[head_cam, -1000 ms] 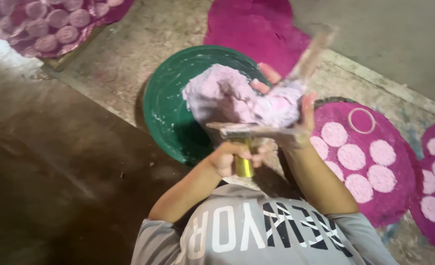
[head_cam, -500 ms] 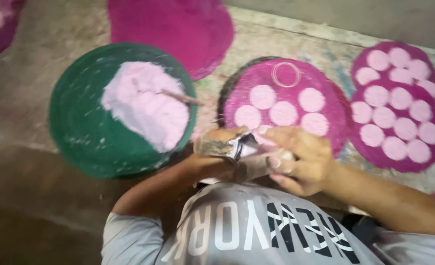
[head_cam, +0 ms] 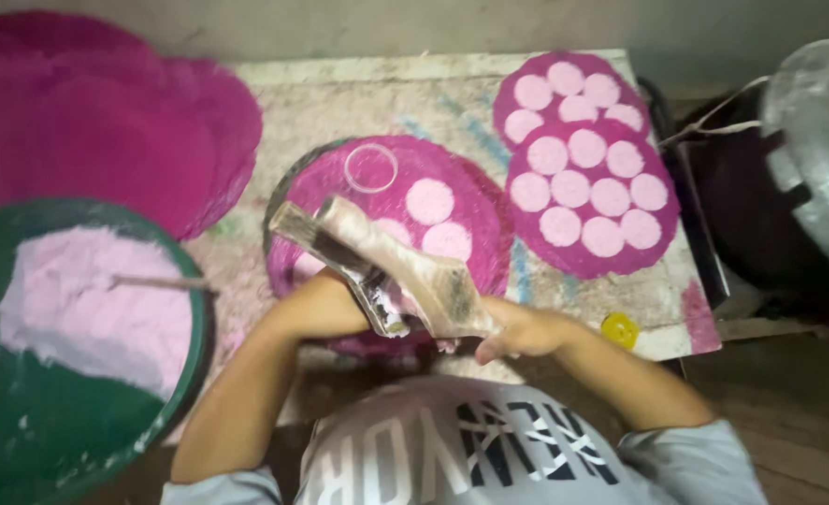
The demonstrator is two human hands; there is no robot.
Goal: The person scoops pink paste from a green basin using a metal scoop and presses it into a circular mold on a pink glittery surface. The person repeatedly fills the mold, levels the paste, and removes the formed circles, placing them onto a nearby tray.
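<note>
head view, looking down over a grey printed shirt [head_cam: 452, 458]. right hand [head_cam: 517, 332] closed around the handle of a wide, paste-caked wooden brush [head_cam: 400, 266], held slanting up and to the left so that the bristle end sits over the near magenta disc [head_cam: 414, 215]. left hand [head_cam: 363, 299] mostly hidden beneath the brush; fingers not visible, grip cannot be told, though wrist and forearm lead straight under the brush head, probably for support. all remaining places given relative to the near magenta disc: clear ring mould [head_cam: 371, 168] lying on its upper left part, beside three pale pink rounds [head_cam: 430, 200], likely serving as the former for those rounds. just to the right, two overlapping magenta discs [head_cam: 590, 187] fully set with pale rounds, kept apart from the working area. to the upper left, a stack of plain magenta discs [head_cam: 106, 131]. to the left, a green basin [head_cam: 78, 421] holding pale pink paste [head_cam: 96, 304] with a thin stick resting in it, within arm's reach. to the lower right, a small yellow cap [head_cam: 620, 329] on the stained work board [head_cam: 339, 103]. far right, a grey metal vessel [head_cam: 816, 150].
</note>
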